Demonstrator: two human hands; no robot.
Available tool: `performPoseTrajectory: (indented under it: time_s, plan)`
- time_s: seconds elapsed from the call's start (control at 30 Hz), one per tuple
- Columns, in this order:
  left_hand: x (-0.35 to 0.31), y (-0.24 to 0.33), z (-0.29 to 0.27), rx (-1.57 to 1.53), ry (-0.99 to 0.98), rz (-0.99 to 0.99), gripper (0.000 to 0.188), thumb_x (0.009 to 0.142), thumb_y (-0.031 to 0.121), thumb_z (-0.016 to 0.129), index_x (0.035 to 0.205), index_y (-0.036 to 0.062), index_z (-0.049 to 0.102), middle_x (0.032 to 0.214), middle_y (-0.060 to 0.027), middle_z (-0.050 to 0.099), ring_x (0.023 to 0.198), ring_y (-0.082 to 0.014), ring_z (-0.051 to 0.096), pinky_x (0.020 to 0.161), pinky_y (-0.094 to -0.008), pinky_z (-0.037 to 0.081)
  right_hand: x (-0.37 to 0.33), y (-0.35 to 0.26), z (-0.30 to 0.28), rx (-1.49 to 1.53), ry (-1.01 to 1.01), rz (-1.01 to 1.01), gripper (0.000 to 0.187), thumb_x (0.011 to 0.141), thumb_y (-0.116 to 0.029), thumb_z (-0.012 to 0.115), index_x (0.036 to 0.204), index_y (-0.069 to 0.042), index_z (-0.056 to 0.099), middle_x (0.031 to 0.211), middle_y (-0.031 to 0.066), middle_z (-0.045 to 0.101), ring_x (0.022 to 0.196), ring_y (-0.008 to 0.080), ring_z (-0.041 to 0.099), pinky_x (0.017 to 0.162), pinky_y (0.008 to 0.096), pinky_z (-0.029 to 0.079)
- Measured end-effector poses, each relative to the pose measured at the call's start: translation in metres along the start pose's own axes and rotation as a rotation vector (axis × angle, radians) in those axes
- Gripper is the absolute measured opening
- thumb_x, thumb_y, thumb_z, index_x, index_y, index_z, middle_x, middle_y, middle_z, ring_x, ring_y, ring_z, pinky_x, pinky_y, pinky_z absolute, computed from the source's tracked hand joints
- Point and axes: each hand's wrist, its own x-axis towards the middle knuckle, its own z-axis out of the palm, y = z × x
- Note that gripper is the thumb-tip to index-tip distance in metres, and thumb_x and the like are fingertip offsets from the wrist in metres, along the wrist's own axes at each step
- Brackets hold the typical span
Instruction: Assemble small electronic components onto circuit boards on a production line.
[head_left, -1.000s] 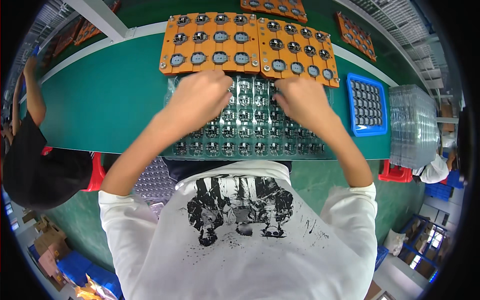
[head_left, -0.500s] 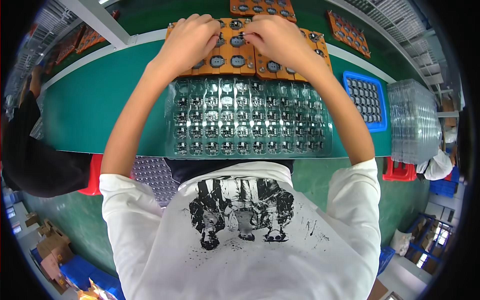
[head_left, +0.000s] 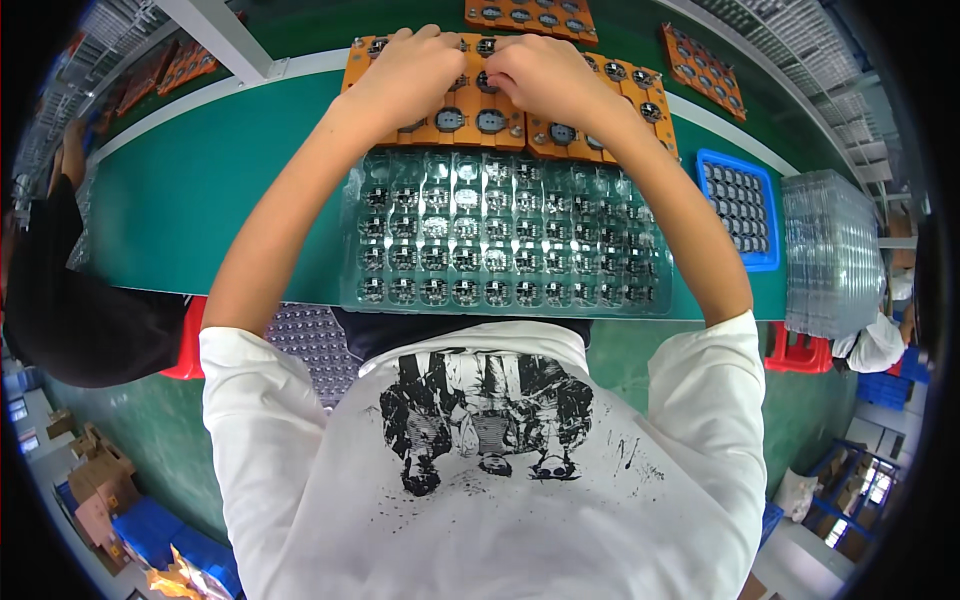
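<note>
Both my hands are over an orange fixture plate (head_left: 470, 135) that carries rows of round grey parts (head_left: 491, 121). My left hand (head_left: 418, 72) lies over its left half with the fingers curled and closed; what they hold, if anything, is hidden. My right hand (head_left: 545, 75) reaches across from the right, with thumb and fingertips pinched at a round part in the upper middle of the plate. Whatever sits in that pinch is too small to name. A second orange fixture plate (head_left: 575, 145) adjoins on the right, partly under my right hand and wrist.
Near me lies a clear plastic blister tray (head_left: 510, 235) with many small metallic parts. At right are a blue tray (head_left: 770, 200) of round parts and stacked clear trays (head_left: 830, 255). More orange plates (head_left: 700, 70) lie beyond the table. Someone in black (head_left: 110, 300) sits at left.
The whole view has shifted slightly, moving the table things to the right. My right fingertips have come down onto a round part of the plate. My left hand has moved slightly right.
</note>
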Motion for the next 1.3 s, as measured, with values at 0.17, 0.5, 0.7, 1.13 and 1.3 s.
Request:
performPoseTrajectory:
  time_s: [0.17,0.5,0.7,1.13,1.3]
  plan:
    - [-0.002,-0.005,0.0,-0.171,-0.033,-0.042,0.006,0.073,0.002,0.07,0.079,0.0019,0.067,0.09,-0.0126,0.064,0.093,-0.0297,0.061,0.081,-0.0426,0.051,-0.003,-0.003,0.005,0.036,0.028,0.036,0.012,0.087,-0.015,0.063,0.083,-0.007,0.07,0.088,0.006,0.066,0.083,0.0266,0.065,0.073,0.0392,0.053]
    - [-0.02,0.01,-0.029,-0.285,0.148,-0.088,0.012,0.083,0.011,0.065,0.09,0.0013,0.064,0.088,-0.0136,0.062,0.089,-0.0328,0.06,0.078,-0.0423,0.049,-0.02,-0.015,0.005,0.08,0.125,0.032,0.011,0.085,-0.018,0.067,0.085,-0.007,0.066,0.085,0.0073,0.066,0.078,0.0277,0.065,0.066,0.0401,0.052]
    - [-0.053,0.071,-0.028,-0.513,-0.045,-0.028,0.015,0.082,0.014,0.065,0.083,-0.0008,0.062,0.079,-0.0146,0.063,0.077,-0.0357,0.064,0.068,-0.0443,0.051,-0.093,-0.051,-0.018,0.088,-0.077,0.219,0.011,0.082,-0.016,0.066,0.083,-0.005,0.066,0.074,0.0121,0.065,0.07,0.0326,0.064,0.061,0.0428,0.051]
    - [-0.062,0.034,-0.052,-0.515,0.128,-0.259,0.01,0.085,0.005,0.063,0.094,0.0021,0.06,0.087,-0.0125,0.063,0.066,-0.028,0.063,0.06,-0.0369,0.05,-0.154,0.003,-0.079,0.113,0.154,0.329,0.011,0.081,0.0,0.065,0.092,-0.001,0.066,0.08,0.0123,0.059,0.069,0.0311,0.06,0.061,0.0367,0.047]
    - [-0.089,-0.011,-0.057,-0.497,0.096,-0.391,0.007,0.087,0.001,0.06,0.093,-0.0004,0.057,0.082,-0.0095,0.057,0.063,-0.0185,0.05,0.057,-0.0292,0.043,-0.174,0.035,-0.06,-0.058,0.034,0.343,0.009,0.081,-0.002,0.065,0.09,-0.001,0.064,0.081,0.0109,0.058,0.069,0.0322,0.06,0.06,0.0391,0.047]
